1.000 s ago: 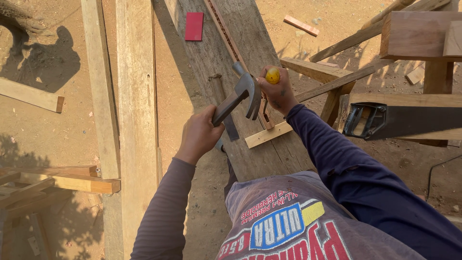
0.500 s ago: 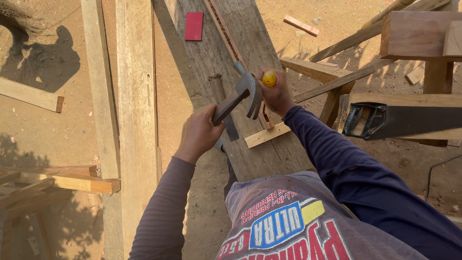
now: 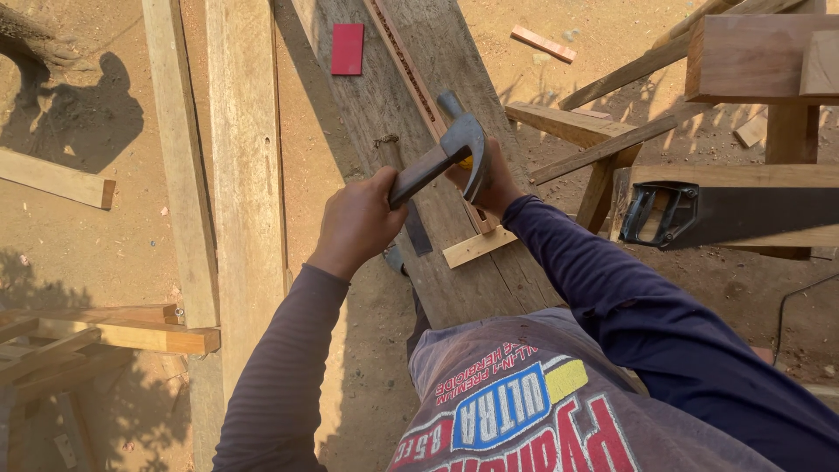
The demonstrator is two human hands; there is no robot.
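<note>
The left hand (image 3: 357, 220) is closed in a fist around the handle of a claw hammer (image 3: 446, 157), whose steel head sits raised just above and in front of the right hand (image 3: 491, 182). The right hand is curled shut on something yellow (only a sliver shows under the hammer head, so what it is cannot be told) and rests on the grey plank (image 3: 411, 131) that runs away from the person. A thin reddish strip (image 3: 404, 61) lies lengthwise on that plank, passing under the right hand, and a short pale offcut (image 3: 476, 246) lies across the plank's near part, just beside the right wrist. A flat red block (image 3: 347, 48) sits further up the plank, well apart from both hands. To the left, two long pale boards (image 3: 236, 157) lie parallel on the sandy ground. To the right, a handsaw (image 3: 699, 214) with a black grip rests on a wooden trestle (image 3: 752, 61), near the right forearm but not touching it
</note>
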